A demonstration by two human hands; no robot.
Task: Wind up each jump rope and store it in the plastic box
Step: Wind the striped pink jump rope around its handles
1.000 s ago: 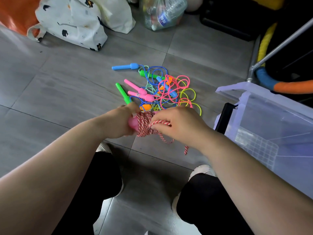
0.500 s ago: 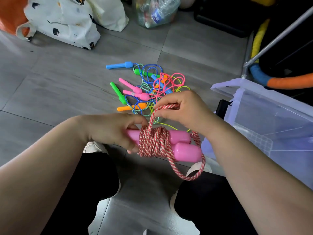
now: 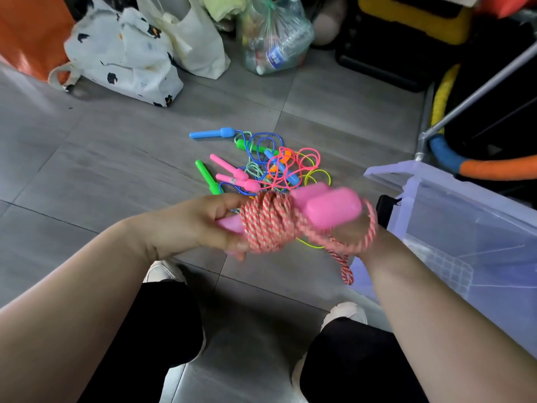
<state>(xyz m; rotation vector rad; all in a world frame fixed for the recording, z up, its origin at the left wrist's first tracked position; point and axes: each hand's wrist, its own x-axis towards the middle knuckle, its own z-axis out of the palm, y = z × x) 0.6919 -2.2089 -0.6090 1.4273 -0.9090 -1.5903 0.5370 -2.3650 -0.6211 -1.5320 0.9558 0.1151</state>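
Observation:
My left hand [image 3: 200,225] grips the pink-handled jump rope [image 3: 328,209], whose red-and-white cord [image 3: 270,222] is wound in a thick bundle around the two handles. My right hand [image 3: 348,237] is under the handles, mostly hidden and blurred, with a loose loop of cord around it and a short end dangling below. Beyond the hands a tangled pile of jump ropes [image 3: 261,167] with blue, green, pink and orange handles lies on the floor. The clear plastic box [image 3: 453,225] stands open at the right.
Grey tiled floor. A spotted white bag [image 3: 122,53], a plain white bag and a clear bag of bottles [image 3: 276,33] stand at the back. A metal pole and foam-wrapped hoops [image 3: 494,170] rise behind the box. My knees and shoes are below.
My right hand has dropped from above the bundle to beneath the handles, carrying the cord loop around. The bundle has shifted toward the box.

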